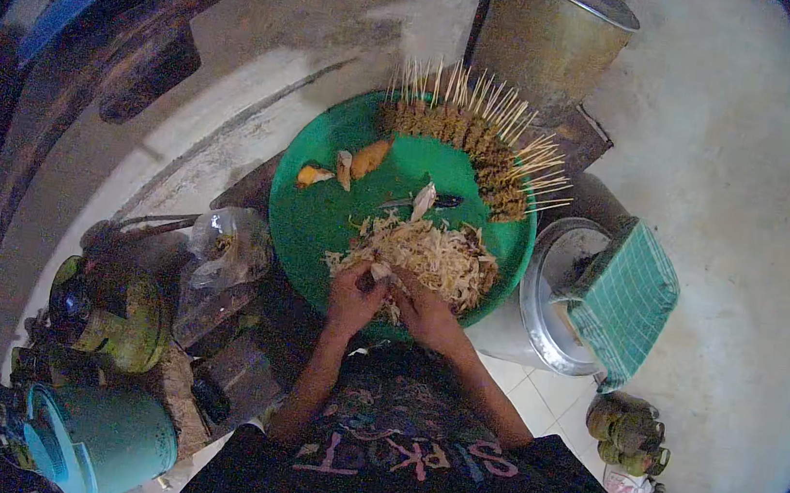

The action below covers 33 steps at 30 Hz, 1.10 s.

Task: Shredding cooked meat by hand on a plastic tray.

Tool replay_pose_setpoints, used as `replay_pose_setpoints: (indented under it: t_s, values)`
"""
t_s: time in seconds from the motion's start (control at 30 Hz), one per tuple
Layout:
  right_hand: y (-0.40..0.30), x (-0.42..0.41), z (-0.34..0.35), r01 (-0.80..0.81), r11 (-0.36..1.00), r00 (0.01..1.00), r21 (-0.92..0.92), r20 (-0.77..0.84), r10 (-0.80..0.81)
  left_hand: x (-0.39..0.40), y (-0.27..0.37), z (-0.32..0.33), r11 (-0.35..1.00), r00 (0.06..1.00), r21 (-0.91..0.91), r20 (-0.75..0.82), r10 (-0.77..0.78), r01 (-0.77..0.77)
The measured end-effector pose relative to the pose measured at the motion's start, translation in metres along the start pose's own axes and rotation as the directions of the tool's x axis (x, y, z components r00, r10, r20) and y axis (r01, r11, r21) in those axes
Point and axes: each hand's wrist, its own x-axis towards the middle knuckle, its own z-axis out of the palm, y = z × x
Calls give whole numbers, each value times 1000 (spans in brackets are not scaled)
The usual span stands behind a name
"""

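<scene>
My left hand (pixel 357 299) and my right hand (pixel 424 310) are close together over the near side of a round green tray (pixel 308 237). Between their fingertips is a small pale piece of meat (pixel 381 271), partly hidden by the fingers. Just beyond lies a heap of pale shredded meat (pixel 431 251). A knife with a dark handle (pixel 450 202) rests past the heap, with a pale meat piece (pixel 424 202) across it. Yellowish meat pieces (pixel 371 159) lie farther left. Brown coated skewers (pixel 477 135) line the far right rim, their bare sticks pointing outward.
A large metal pot (pixel 553 45) stands beyond the tray. To the right is an aluminium pot (pixel 539 329) beside a green checked cloth (pixel 634 296). On the left are a clear plastic bag (pixel 224 238), a green gas cylinder (pixel 130 322) and a light blue bucket (pixel 124 442).
</scene>
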Motion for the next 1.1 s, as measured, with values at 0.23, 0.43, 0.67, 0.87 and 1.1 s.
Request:
replay_pose_setpoints:
  t_s: [0.23,0.43,0.67,0.87,1.1]
  values:
    - [0,13,-10,-361,932,932,-15,-45,360,-4,0,1,995,998,-89,57,-37,42]
    - [34,0,1,210,973,978,-92,29,-209,-5,9,-1,999,998,50,58,-22,19]
    - [20,10,-3,8,1000,1000,10,-10,-7,-5,-14,4,990,994,120,91,64,-75]
    - [22,8,-14,-329,940,938,92,142,315,-7,-12,6,982,990,-180,-120,-70,48]
    - [18,13,-16,-137,990,988,-29,70,139,-2,10,-2,1000,999,-19,48,2,-1]
